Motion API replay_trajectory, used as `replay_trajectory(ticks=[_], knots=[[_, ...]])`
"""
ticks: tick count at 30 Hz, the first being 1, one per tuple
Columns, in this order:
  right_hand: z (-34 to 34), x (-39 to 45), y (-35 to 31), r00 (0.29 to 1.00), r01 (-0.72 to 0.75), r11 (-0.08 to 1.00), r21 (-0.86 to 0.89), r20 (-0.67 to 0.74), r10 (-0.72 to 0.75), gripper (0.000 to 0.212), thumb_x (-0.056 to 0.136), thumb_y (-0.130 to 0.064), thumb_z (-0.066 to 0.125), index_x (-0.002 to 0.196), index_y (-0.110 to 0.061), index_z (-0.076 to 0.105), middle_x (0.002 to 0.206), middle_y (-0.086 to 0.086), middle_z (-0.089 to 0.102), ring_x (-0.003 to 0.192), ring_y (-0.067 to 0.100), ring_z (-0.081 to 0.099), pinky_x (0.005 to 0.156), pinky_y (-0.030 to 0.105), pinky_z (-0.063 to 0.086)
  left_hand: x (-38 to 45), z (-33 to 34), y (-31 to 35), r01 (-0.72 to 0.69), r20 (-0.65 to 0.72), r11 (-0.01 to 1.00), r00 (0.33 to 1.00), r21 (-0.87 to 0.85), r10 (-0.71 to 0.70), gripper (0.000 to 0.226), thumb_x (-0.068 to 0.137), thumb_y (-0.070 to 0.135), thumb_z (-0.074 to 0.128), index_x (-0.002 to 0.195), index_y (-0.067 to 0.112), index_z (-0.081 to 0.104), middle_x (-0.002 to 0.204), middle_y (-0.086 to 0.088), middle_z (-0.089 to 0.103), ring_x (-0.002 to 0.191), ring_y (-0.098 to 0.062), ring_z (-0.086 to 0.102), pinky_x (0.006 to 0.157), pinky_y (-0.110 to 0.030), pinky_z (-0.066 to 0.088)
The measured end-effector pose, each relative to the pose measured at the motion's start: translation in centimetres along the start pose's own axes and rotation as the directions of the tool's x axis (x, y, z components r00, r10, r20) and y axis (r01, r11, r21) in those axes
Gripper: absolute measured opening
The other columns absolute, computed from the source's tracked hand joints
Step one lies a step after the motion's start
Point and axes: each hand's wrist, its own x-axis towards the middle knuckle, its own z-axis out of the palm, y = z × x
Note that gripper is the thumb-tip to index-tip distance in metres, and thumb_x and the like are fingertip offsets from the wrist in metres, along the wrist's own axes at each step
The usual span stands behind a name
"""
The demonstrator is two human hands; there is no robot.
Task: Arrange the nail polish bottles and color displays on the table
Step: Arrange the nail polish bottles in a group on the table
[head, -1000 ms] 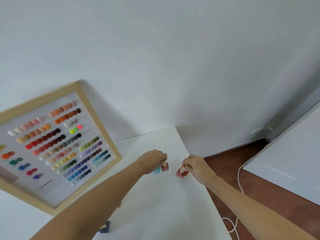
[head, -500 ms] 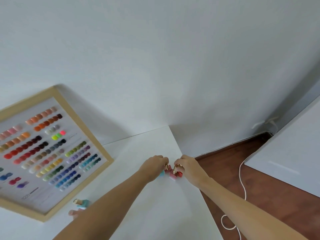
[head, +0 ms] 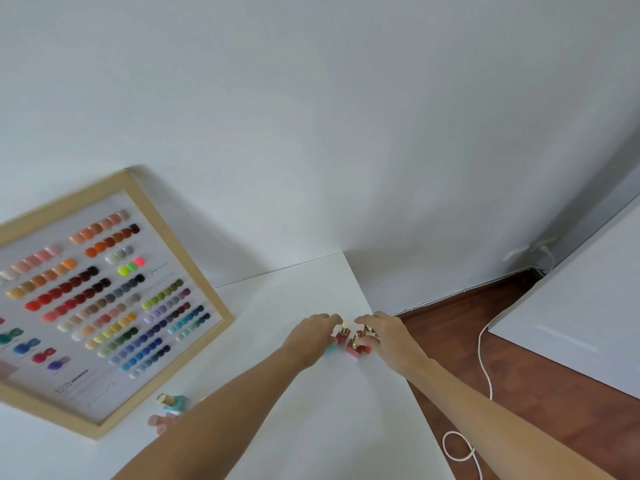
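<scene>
Red bottles (head: 353,342) are gathered near the table (head: 311,427) corner, pinched by the left hand (head: 311,336) and right hand (head: 389,336). A teal bottle (head: 175,402) beside the color display (head: 104,306) seems yet to be placed.

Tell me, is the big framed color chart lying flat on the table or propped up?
Propped up: the framed color chart leans back against the white wall, its lower edge on the table.

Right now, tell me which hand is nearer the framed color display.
Left. The left hand lies between the framed color display and the bottle cluster; the right hand is beyond the cluster, by the table edge.
</scene>
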Motion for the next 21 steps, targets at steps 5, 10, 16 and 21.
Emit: replay_trajectory(ticks=[5,10,16,21], knots=[[0.0,-0.6,-0.3,0.999,-0.027,0.999,-0.02,0.022,0.028,0.04,0.081,-0.015,0.069,0.119,-0.021,0.058,0.093,-0.004,0.054,0.088,0.018,0.052,0.084,0.028,0.045,-0.6,0.0,0.0,0.013,0.012,0.999,1.0,-0.043,-0.013,0.042,0.093,0.014,0.052,0.133,0.022,0.044,0.12,-0.009,0.059,0.107,-0.031,0.057,0.088,-0.041,0.049],[-0.1,-1.1,-0.8,1.0,-0.015,0.999,-0.048,0.016,0.016,0.047,0.081,-0.01,0.068,0.125,-0.019,0.055,0.111,0.002,0.059,0.1,0.018,0.055,0.087,0.019,0.036,-2.1,-1.0,-0.6,0.021,0.044,0.998,0.999,-0.055,-0.019,0.059,0.091,0.016,0.058,0.143,0.026,0.032,0.132,-0.009,0.052,0.118,-0.03,0.051,0.096,-0.041,0.046],[1.2,-1.3,-4.0,0.978,0.134,0.978,-0.161,-0.136,-0.157,0.04,0.086,-0.005,0.059,0.123,-0.019,0.055,0.134,0.008,0.044,0.126,0.023,0.036,0.1,0.039,0.044,-6.9,-5.9,-4.2,0.018,-0.031,0.995,0.999,-0.1,-0.022,0.056,0.091,0.022,0.061,0.141,0.027,0.035,0.132,-0.003,0.052,0.112,-0.02,0.057,0.096,-0.038,0.049],[6.8,-0.8,-12.5,0.929,0.33,0.925,-0.19,-0.111,-0.354,0.035,0.086,-0.008,0.061,0.119,-0.019,0.058,0.129,0.008,0.049,0.122,0.023,0.04,0.098,0.041,0.045,-17.0,-9.4,-13.9,0.139,-0.141,0.986,0.979,-0.091,-0.151,0.046,0.093,0.025,0.058,0.136,0.025,0.042,0.131,0.0,0.053,0.11,-0.014,0.058,0.095,-0.03,0.048]])
